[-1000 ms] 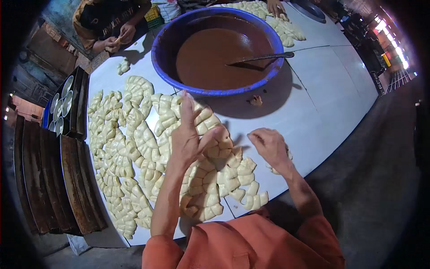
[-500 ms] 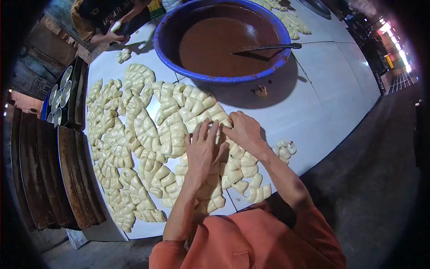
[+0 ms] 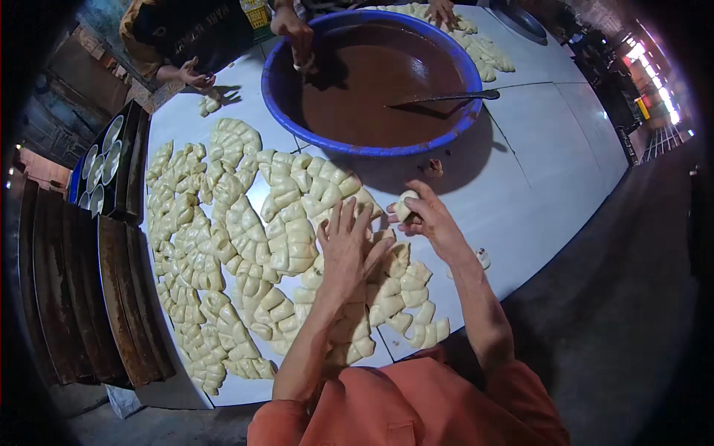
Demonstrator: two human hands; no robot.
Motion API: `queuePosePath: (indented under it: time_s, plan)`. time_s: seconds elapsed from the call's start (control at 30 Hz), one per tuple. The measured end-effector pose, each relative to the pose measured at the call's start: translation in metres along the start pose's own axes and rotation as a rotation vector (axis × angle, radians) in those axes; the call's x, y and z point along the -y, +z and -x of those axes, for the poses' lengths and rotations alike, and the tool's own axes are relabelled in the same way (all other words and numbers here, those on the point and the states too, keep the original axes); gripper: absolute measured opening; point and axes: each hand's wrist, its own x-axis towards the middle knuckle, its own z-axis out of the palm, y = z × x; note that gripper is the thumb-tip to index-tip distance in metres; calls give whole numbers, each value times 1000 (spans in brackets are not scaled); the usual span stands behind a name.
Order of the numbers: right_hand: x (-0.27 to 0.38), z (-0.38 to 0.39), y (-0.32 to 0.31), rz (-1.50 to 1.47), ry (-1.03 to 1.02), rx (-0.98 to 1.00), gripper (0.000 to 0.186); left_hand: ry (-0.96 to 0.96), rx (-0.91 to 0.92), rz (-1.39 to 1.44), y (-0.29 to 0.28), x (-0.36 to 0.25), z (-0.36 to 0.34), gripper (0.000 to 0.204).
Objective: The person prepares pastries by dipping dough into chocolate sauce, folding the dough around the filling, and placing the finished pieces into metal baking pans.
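Note:
Pale, glossy segmented dough pieces (image 3: pixel 238 230) cover the left part of the white tiled table (image 3: pixel 550 186). My left hand (image 3: pixel 346 245) lies palm down on the dough at the middle, fingers spread. To its right, my right hand (image 3: pixel 428 219) grips a small white dough piece (image 3: pixel 406 206) between thumb and fingers, raised near the tabletop. A few small pieces (image 3: pixel 482 259) sit partly behind my right forearm. Beyond my hands stands a blue basin (image 3: pixel 372 149) of brown liquid with a dark long-handled utensil (image 3: pixel 439 99) in it.
Rusty trays (image 3: pixel 111 297) and a rack of round tins (image 3: pixel 100 167) stand at the left. A co-worker (image 3: pixel 178 37) across the table holds a piece over the basin with one hand (image 3: pixel 294 33); another hand (image 3: pixel 441 15) touches dough at the back. A dark round pan (image 3: pixel 520 22) sits behind.
My right hand has risen from the dough holding a piece. My left hand came down and stayed spread on the dough. The co-worker's hand moved into the basin area with a piece.

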Motion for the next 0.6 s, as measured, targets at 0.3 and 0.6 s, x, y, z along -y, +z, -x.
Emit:
queuePosePath:
  time_s: [0.3, 0.6]
  plan:
    - [7, 25, 12, -65, -29, 111, 30, -510, 257, 1003, -19, -19, -16, 28]
    - [8, 37, 26, -12, -234, -56, 22, -479, -8, 1234, -3, -32, -8, 34]
